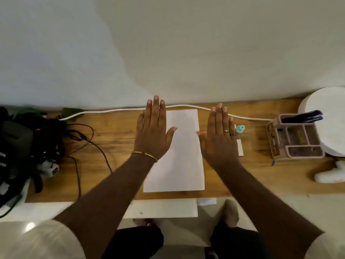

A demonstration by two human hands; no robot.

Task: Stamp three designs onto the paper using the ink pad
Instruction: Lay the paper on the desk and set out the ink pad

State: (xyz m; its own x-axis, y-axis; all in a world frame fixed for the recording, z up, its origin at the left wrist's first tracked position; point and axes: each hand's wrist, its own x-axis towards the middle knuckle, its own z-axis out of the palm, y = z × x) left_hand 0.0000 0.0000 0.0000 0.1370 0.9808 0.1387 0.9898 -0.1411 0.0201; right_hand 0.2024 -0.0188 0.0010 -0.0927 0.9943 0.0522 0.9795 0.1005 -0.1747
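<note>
- Paper (177,156), a blank white sheet, lies lengthwise near the middle of the wooden table (115,146), its near edge close to the table's near edge.
- Left hand (152,133) is held flat, palm down, over the sheet's left edge; its fingers are straight and close together, thumb spread toward the right, holding nothing. A thin gold bangle (144,155) circles the wrist.
- Right hand (217,139) is likewise flat over the sheet's right edge, fingers together, thumb pointing left, empty; two rings show on its fingers.
- Desk organiser (295,136) stands at the right, beside a round white object (328,118).
- White cable (112,111) runs along the far edge.
- Small teal-capped bottle (240,128) stands just right of the right hand.
</note>
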